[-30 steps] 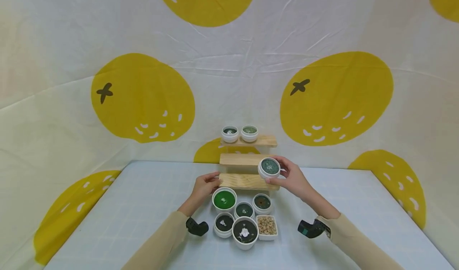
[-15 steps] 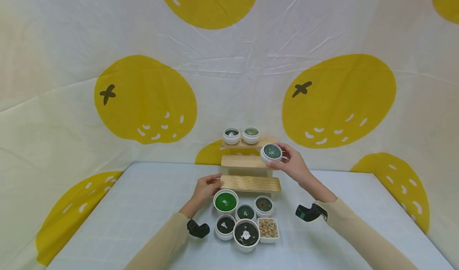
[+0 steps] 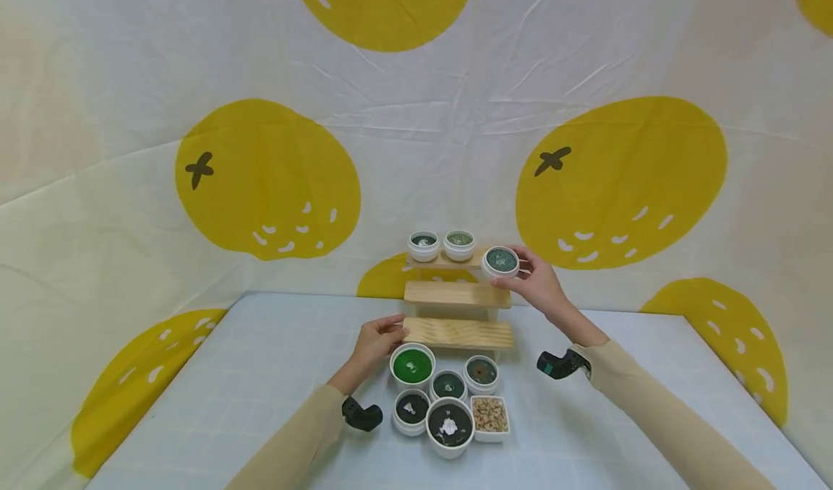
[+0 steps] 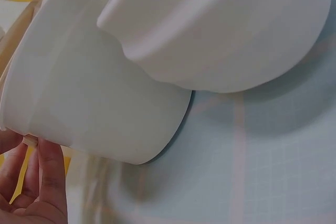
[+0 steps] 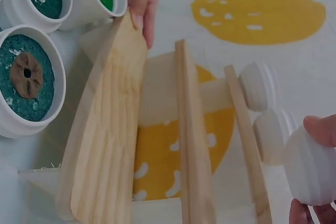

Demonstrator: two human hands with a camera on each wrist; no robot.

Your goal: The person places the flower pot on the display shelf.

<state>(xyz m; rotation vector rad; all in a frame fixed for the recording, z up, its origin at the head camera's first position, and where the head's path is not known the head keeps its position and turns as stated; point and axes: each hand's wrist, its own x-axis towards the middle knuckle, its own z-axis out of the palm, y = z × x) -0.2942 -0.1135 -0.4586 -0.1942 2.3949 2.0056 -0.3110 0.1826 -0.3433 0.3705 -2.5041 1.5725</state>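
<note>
Left hand (image 3: pixel 376 342), just left of centre frame, pinches the left end of the bottom shelf (image 3: pixel 458 333), likely bracing it. Filled pots (image 3: pixel 413 366) and a square dish (image 3: pixel 491 415) cluster lower centre. Mid-frame, top shelf (image 3: pixel 470 264) carries two small cups (image 3: pixel 424 246). Right of them, right hand (image 3: pixel 539 282) pinches a teal-filled cup (image 3: pixel 500 260) at the shelf's right end; contact unclear. Reads as shelving that cup; next move calls for a level set-down, then release.

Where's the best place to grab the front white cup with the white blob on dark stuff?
Probably just under the rim of the front white cup, coming from the near side. Its wall narrows downward, and the smaller dark-filled cup and square white dish crowd its flanks.
</note>
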